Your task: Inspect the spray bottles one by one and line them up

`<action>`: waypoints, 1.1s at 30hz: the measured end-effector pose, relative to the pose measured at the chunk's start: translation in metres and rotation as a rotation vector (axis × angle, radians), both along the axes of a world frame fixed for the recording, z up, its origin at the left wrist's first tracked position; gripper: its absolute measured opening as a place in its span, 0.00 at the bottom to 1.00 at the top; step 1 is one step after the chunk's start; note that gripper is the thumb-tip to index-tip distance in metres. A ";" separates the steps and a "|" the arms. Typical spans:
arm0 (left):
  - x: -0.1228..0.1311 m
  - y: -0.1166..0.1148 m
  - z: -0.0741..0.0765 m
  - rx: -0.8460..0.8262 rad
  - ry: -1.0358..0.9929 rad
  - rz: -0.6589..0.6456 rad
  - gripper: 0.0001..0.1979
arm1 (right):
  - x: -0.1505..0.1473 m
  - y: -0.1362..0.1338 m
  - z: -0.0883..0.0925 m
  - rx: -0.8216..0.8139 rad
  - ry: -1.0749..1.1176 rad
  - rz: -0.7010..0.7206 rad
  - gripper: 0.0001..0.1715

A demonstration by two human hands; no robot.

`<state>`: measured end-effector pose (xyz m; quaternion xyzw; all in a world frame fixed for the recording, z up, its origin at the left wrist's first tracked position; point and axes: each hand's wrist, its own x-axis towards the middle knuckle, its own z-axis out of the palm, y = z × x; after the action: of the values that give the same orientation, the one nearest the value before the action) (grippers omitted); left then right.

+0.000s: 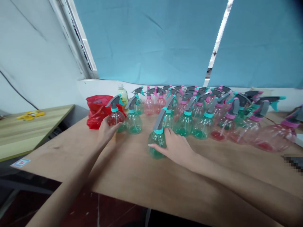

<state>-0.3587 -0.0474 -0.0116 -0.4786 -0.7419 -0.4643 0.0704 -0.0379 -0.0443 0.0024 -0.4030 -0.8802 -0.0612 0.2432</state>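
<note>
My right hand (178,145) is wrapped round the body of a green spray bottle (156,142) with a turquoise collar and grey trigger head, upright on the table. Farther left, my left hand (106,130) has its fingers against another green spray bottle (117,117), in front of a red plastic bag (96,108); its thumb lies across the bottle's side. Between the hands stands one more green spray bottle (134,123), touched by neither. Beyond my right hand, several green and pink spray bottles (184,123) stand close together.
The wooden table (132,176) carries everything. Behind the bag is a pale bottle with a white cap (122,93). Pink spray bottles (272,137) reach the right side, near a dark pixelated object (294,162). A second table (35,126) at left holds yellow items (30,114).
</note>
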 end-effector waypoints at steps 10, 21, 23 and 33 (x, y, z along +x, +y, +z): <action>0.005 0.003 -0.002 -0.009 0.057 0.068 0.34 | -0.002 0.002 0.002 -0.065 0.008 -0.006 0.43; 0.032 -0.020 0.007 0.086 0.117 0.110 0.33 | 0.000 0.004 0.005 -0.098 0.009 0.013 0.45; 0.057 -0.033 0.017 0.156 0.166 0.027 0.29 | 0.003 0.004 0.006 -0.079 0.020 0.050 0.45; 0.184 -0.033 0.040 -0.160 -0.140 -0.798 0.35 | 0.032 -0.003 0.004 -0.356 0.233 0.233 0.39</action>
<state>-0.1748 -0.0801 0.0287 -0.6999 -0.5350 -0.4274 -0.2032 -0.0063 -0.0476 0.0061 -0.3395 -0.8837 0.1703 0.2736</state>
